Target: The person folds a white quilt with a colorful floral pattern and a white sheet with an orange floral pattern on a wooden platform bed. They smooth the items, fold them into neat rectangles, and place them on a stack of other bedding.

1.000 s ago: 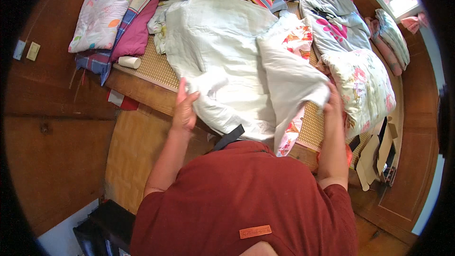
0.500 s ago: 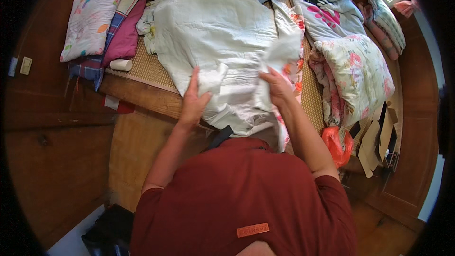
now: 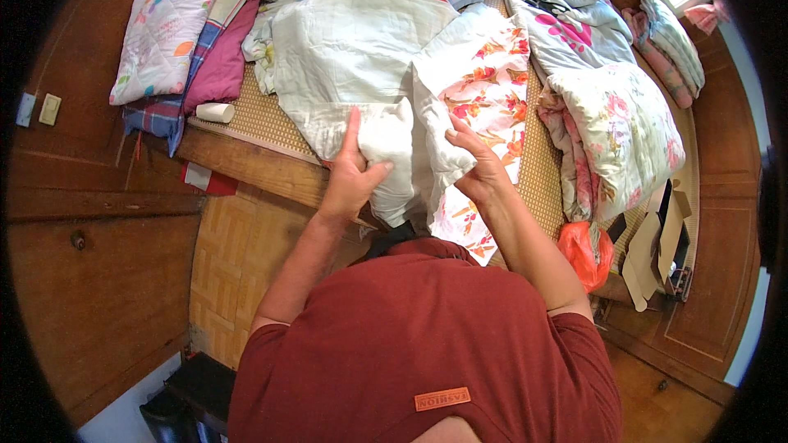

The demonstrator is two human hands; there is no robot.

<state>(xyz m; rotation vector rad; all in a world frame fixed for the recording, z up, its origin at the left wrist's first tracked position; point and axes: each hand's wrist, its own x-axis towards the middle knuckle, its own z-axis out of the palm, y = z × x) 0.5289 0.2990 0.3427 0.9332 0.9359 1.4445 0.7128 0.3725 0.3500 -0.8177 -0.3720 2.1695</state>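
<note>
A thin quilt cover [image 3: 353,41] lies spread over the bed before me, plain whitish on one face and printed with orange-red flowers on the other. Its right part is turned so that the flowered face shows, down to the near edge. My left hand [image 3: 353,176] grips a bunched near fold, index finger stretched along the cloth and thumb pointing right; the other fingers are mostly hidden. Farther right, my right hand [image 3: 480,162] pinches a lifted white edge between thumb and fingers. Between the hands the cloth hangs in loose folds toward my body.
A folded flowered quilt [image 3: 616,131] and a grey-pink one [image 3: 566,16] sit at right, near a red plastic bag [image 3: 584,254] and open cardboard box [image 3: 648,254]. At left lie folded bedding [image 3: 168,37] and a white roll [image 3: 215,112] on the woven mat [image 3: 267,119], by the wooden bed edge [image 3: 254,168].
The right side of the quilt cover has swung open to the right, showing more of the flowered face. My left hand has shifted slightly right; both hands keep hold of the cloth.
</note>
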